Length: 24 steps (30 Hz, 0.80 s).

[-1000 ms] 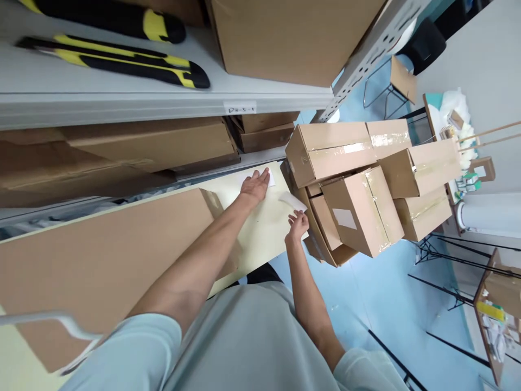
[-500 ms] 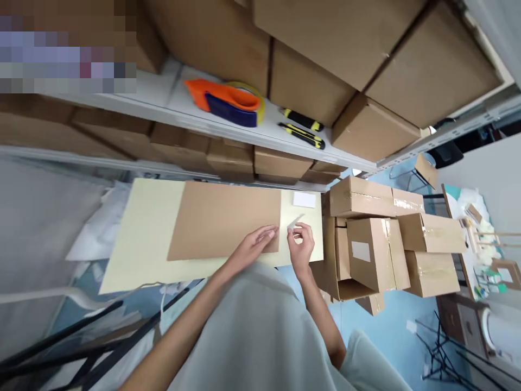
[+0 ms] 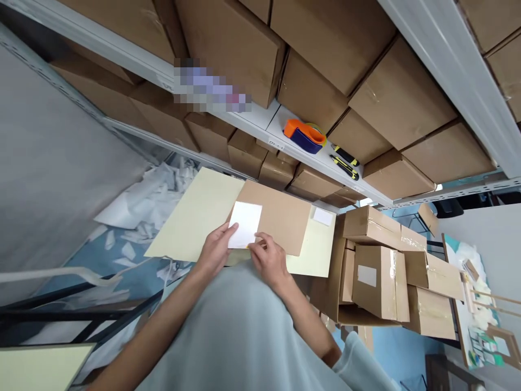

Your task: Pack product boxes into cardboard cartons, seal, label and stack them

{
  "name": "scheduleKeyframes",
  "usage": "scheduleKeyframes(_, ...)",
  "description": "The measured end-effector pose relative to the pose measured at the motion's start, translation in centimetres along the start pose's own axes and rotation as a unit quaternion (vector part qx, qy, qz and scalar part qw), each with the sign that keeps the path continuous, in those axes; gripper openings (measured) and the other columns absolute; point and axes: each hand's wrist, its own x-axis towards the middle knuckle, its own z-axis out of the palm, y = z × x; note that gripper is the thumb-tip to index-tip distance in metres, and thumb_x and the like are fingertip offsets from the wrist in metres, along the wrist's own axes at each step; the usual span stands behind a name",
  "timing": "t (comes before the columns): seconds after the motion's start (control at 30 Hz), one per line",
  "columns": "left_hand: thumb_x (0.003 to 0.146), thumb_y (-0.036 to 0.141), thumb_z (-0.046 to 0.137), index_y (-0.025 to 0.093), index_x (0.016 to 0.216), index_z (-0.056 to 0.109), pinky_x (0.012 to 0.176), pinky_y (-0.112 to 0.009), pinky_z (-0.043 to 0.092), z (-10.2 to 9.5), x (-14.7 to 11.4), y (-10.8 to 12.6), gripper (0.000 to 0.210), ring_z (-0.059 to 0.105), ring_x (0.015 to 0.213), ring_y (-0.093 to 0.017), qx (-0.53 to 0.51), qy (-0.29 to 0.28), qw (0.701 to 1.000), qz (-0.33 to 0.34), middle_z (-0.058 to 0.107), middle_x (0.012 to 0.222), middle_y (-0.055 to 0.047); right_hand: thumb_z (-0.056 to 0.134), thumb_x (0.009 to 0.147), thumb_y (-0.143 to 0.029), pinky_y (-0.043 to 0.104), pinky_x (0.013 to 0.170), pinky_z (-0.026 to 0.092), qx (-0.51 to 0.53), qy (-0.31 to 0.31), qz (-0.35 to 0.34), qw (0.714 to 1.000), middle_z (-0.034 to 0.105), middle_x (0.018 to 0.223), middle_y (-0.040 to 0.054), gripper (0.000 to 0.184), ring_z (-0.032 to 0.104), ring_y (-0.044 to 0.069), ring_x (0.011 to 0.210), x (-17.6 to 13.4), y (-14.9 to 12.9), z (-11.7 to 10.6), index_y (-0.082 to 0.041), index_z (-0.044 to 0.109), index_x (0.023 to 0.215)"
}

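Pale table (image 3: 195, 217) bears a flat box (image 3: 280, 217); left hand (image 3: 215, 251) and right hand (image 3: 269, 260) pinch a white label (image 3: 245, 224).

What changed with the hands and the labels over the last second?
The left hand left the far label and came back to the near edge of the flat carton. Both hands now hold a white label on that carton; the right hand earlier held a thin strip. The carton stays on the cream table, and the far label remains there.
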Motion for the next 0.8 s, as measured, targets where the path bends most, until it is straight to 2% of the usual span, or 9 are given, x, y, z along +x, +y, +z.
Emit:
scheduleKeyframes(0.1, 0.062, 0.073, 0.096, 0.021, 0.097, 0.078, 0.07, -0.034, 0.064, -0.7, 0.5, 0.6, 0.065, 0.081, 0.088, -0.029, -0.004, -0.006, 1.0, 0.001, 0.083, 0.09, -0.007, 0.064, 0.11, -0.03, 0.036, 0.091, 0.068, 0.013, 0.017, 0.02, 1.0, 0.077, 0.146, 0.0106, 0.027, 0.081, 0.023, 0.102, -0.7, -1.3, 0.4, -0.034, 0.087, 0.123)
scheduleKeyframes(0.23, 0.06, 0.081, 0.095, 0.021, 0.091, 0.077, 0.067, -0.032, 0.061, -1.1, 1.2, 1.9, 0.069, 0.079, 0.085, -0.028, 0.027, -0.034, 0.999, 0.019, 0.081, 0.086, -0.007, 0.067, 0.109, -0.041, 0.037, 0.089, 0.068, 0.131, 0.09, 0.085, 0.984, 0.083, 0.12, 0.0123, 0.024, 0.082, 0.025, 0.103, -0.7, -3.3, 0.6, -0.029, 0.088, 0.111)
scheduleKeyframes(0.33, 0.059, 0.086, 0.094, 0.021, 0.087, 0.079, 0.069, -0.034, 0.062, -1.3, 1.3, 2.9, 0.072, 0.077, 0.082, -0.028, 0.057, -0.052, 0.996, 0.032, 0.081, 0.083, -0.007, 0.078, 0.102, -0.052, 0.036, 0.082, 0.068, 0.249, 0.151, 0.182, 0.939, 0.085, 0.103, 0.0083, 0.027, 0.082, 0.025, 0.094, 0.2, -4.6, 0.6, -0.026, 0.084, 0.105)
scheduleKeyframes(0.43, 0.058, 0.083, 0.097, 0.022, 0.078, 0.081, 0.067, -0.034, 0.061, -1.5, 1.1, 3.7, 0.066, 0.074, 0.076, -0.026, 0.111, -0.087, 0.989, 0.046, 0.081, 0.08, -0.006, 0.086, 0.092, -0.062, 0.034, 0.071, 0.066, 0.344, 0.183, 0.245, 0.888, 0.084, 0.09, 0.0053, 0.042, 0.079, 0.023, 0.078, 1.8, -5.1, 0.4, -0.023, 0.08, 0.104)
scheduleKeyframes(0.53, 0.057, 0.077, 0.1, 0.023, 0.072, 0.081, 0.066, -0.033, 0.061, -2.0, 0.9, 4.4, 0.059, 0.074, 0.075, -0.026, 0.15, -0.148, 0.976, 0.048, 0.081, 0.079, -0.006, 0.091, 0.083, -0.066, 0.034, 0.069, 0.065, 0.38, 0.208, 0.273, 0.859, 0.084, 0.089, 0.0062, 0.049, 0.077, 0.023, 0.078, 3.3, -5.1, -0.3, -0.02, 0.079, 0.098)
scheduleKeyframes(0.7, 0.055, 0.065, 0.105, 0.024, 0.092, 0.088, 0.081, -0.042, 0.069, -3.0, 0.5, 4.7, 0.057, 0.082, 0.091, -0.034, 0.155, -0.242, 0.958, -0.012, 0.087, 0.092, -0.011, 0.088, 0.087, -0.064, 0.038, 0.084, 0.066, 0.371, 0.281, 0.299, 0.833, 0.087, 0.103, 0.011, 0.049, 0.079, 0.026, 0.092, 5.0, -5.4, -1.2, -0.017, 0.082, 0.1)
scheduleKeyframes(0.8, 0.058, 0.06, 0.104, 0.024, 0.087, 0.087, 0.091, -0.045, 0.07, -3.4, 0.6, 4.2, 0.049, 0.084, 0.097, -0.036, 0.161, -0.262, 0.952, -0.009, 0.087, 0.094, -0.012, 0.092, 0.083, -0.063, 0.04, 0.091, 0.067, 0.378, 0.311, 0.302, 0.818, 0.088, 0.108, 0.013, 0.05, 0.08, 0.027, 0.099, 5.6, -5.5, -1.2, -0.016, 0.083, 0.102)
